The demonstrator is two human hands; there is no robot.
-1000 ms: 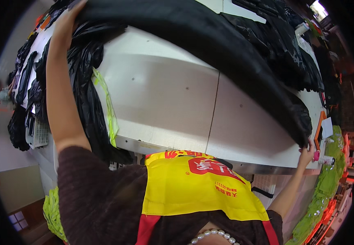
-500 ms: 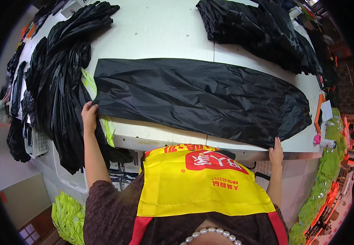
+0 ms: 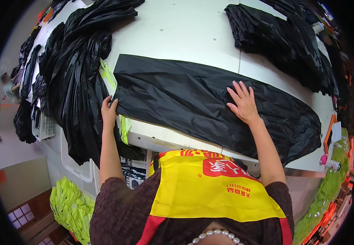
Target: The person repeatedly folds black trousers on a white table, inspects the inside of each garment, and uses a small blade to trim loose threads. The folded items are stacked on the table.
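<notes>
A long, smooth piece of black cloth [image 3: 173,94] lies stretched across the white table, straight-edged at its left end and rounded and rumpled at its right. My left hand [image 3: 109,112] is at the lower left corner of the cloth, thumb and fingers closed at its edge. On the upper right part of the same cloth, my right hand [image 3: 244,102] rests flat with its fingers spread. A strip of neon yellow fabric [image 3: 125,128] shows beside the cloth's left end, close to my left hand.
A heap of black garments [image 3: 73,81] drapes over the table's left side. Another black pile [image 3: 283,45] lies at the far right. Neon yellow cloth [image 3: 71,206] is bunched at the lower left. A white basket [image 3: 46,127] stands left, and a bottle [image 3: 332,163] sits at the right edge.
My right hand has left the cloth's lower right edge and moved up and left onto its surface, fingers spread. My left hand stays at the left corner. The whole view has shifted slightly.
</notes>
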